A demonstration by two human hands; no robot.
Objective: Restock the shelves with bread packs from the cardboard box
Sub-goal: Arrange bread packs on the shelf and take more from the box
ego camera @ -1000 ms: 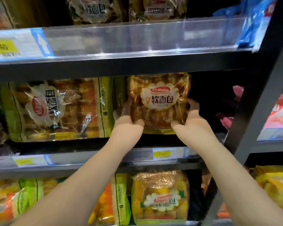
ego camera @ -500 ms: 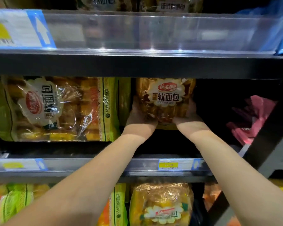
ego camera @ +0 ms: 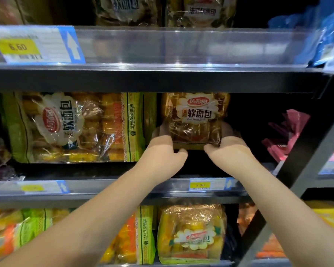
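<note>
A brown bread pack [ego camera: 196,120] with a white flower-shaped label stands upright deep on the middle shelf [ego camera: 123,185]. My left hand [ego camera: 163,149] grips its lower left corner, fingers wrapped round its side. My right hand [ego camera: 228,146] grips its lower right corner, thumb at the bottom edge. A larger bread pack [ego camera: 75,128] lies on its side just left of it. The cardboard box is out of view.
The upper shelf [ego camera: 162,79] with a clear plastic rail and a 6.60 price tag [ego camera: 21,47] hangs close above the pack. More bread packs [ego camera: 191,234] fill the lower shelf. Pink packets [ego camera: 285,135] sit at right, behind a dark slanted upright [ego camera: 305,170].
Both hands have pushed the bread pack further back into the middle shelf. The view has shifted slightly up and closer.
</note>
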